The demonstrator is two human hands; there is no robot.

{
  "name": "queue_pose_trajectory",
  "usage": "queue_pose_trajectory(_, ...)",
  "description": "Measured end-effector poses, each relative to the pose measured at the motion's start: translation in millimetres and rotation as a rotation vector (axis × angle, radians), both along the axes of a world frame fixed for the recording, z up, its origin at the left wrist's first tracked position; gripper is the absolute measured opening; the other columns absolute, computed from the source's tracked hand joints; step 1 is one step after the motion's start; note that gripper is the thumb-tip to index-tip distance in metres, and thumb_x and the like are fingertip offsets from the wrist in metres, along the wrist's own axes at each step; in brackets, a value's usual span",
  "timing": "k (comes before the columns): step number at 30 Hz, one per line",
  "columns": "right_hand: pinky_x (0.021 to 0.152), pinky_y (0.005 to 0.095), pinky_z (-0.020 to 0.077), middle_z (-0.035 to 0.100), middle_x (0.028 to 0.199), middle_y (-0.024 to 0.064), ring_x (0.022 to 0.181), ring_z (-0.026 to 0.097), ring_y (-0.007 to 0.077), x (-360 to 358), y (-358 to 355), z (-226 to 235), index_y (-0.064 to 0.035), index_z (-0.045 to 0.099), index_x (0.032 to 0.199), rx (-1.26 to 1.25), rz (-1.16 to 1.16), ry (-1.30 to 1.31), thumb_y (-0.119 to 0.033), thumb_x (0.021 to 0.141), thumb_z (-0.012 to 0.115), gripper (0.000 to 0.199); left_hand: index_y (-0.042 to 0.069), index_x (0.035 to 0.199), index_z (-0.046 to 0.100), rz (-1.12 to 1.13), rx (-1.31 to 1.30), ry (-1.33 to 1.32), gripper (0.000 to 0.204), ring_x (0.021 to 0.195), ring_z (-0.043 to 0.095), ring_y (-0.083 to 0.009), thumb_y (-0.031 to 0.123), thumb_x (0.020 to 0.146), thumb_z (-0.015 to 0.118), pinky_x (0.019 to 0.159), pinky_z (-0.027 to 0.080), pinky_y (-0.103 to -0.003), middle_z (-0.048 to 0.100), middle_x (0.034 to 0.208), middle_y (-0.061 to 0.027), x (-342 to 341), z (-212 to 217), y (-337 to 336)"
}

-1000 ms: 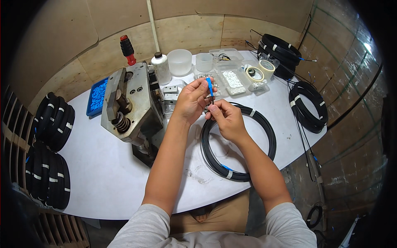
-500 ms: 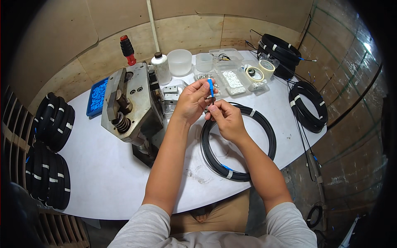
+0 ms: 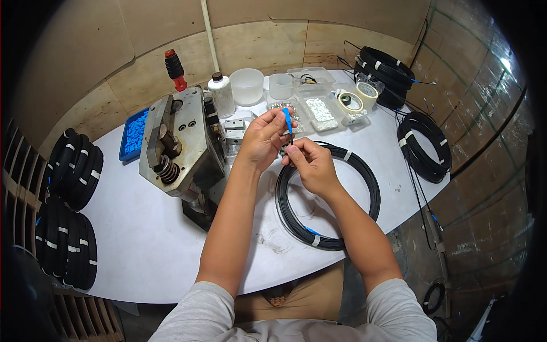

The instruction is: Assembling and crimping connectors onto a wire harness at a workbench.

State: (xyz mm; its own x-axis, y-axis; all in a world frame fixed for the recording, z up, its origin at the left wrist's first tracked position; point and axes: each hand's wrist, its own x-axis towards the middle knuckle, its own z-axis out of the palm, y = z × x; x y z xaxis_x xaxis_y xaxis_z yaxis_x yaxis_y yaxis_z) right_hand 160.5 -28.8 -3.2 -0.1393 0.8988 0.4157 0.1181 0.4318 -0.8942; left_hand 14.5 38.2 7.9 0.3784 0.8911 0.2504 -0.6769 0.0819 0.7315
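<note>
My left hand pinches a slim blue fibre-optic connector between thumb and fingers, its tip pointing up and away. From the lower end of the connector runs a thin black cable. Just below, my right hand has thumb and fingers closed on that cable. Both hands are raised over the table, close together. Under my right forearm lies a coil of black cable tied with white bands, with another blue connector at its near side.
Left of my arms stands a metal press; behind it is a blue tray of small blue parts. A white bottle, clear tubs, a box of white pieces and tape rolls line the back. More cable coils sit at both sides.
The blue connector has shifted slightly left. Its white tip showed before; now the upper end looks blue. Both hands keep almost the same place and grip.
</note>
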Motion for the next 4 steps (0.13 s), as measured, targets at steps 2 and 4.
queue_pose_trajectory(2,0.066,0.0231,0.0496,0.069,0.077,0.0029,0.07,0.06,0.006,1.7,0.6,-1.3,-0.0013,0.065,0.094,-0.008,0.0,-0.007,-0.017,0.098,0.058,0.017,0.003,0.119,0.06,-0.014,0.009,0.008,0.028,0.093,0.064,-0.017,0.023,0.098,0.06,0.08,0.054,-0.034,0.067,0.098,-0.0076,0.3,-0.8,0.6)
queue_pose_trajectory(4,0.068,0.0231,0.0504,0.07,0.078,0.0035,0.072,0.062,0.0068,3.8,1.4,-2.4,-0.0027,0.065,0.095,-0.039,0.007,-0.027,-0.019,0.098,0.059,0.018,0.003,0.119,0.06,-0.069,0.124,0.04,0.029,0.095,0.064,-0.0188,0.023,0.099,0.06,0.082,0.054,-0.035,0.067,0.102,-0.0075,0.2,-1.6,0.4)
